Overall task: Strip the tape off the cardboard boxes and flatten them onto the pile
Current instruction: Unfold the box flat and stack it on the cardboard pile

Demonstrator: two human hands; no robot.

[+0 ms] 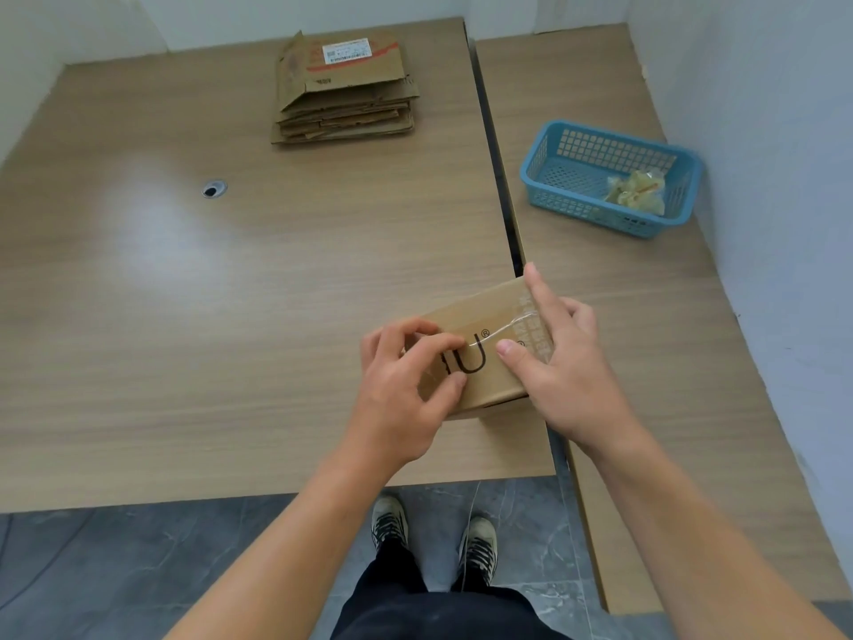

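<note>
Left hand [404, 376] pinches the near-left end of the clear tape [505, 326] on the cardboard box [480, 353], thumb and fingertips closed on it. Box sits at table [231, 293] near edge. Right hand [561, 358] rests spread on box top, gripping nothing. Flattened pile [344, 92] far back; blue basket [609, 177] right.

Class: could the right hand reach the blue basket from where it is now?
Probably yes: the right hand rests on the box, and only bare tabletop lies between it and the blue basket.
</note>
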